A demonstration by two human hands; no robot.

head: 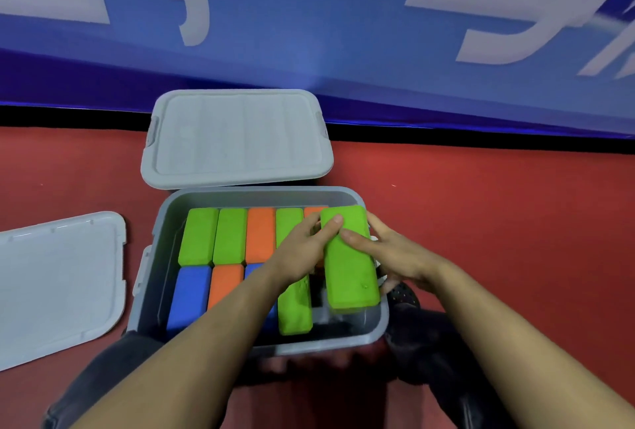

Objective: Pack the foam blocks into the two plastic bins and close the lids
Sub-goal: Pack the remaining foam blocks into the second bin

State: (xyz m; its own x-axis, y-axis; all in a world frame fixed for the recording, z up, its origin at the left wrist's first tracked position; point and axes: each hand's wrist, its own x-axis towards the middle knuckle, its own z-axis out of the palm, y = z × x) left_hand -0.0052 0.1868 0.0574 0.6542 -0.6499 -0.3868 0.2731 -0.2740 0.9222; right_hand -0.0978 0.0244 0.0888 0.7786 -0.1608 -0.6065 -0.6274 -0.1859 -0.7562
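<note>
Looks like a sports or event hall; red floor [498, 195]; large blue banner [309, 16] with white lettering.

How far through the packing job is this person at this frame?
Done: the far bin already has its lid on. In hand: the left hand and right hand hold a green block over the right side of the open bin, which already holds green, orange and blue blocks. Left: seating this block and fitting the loose lid lying to the left.
</note>
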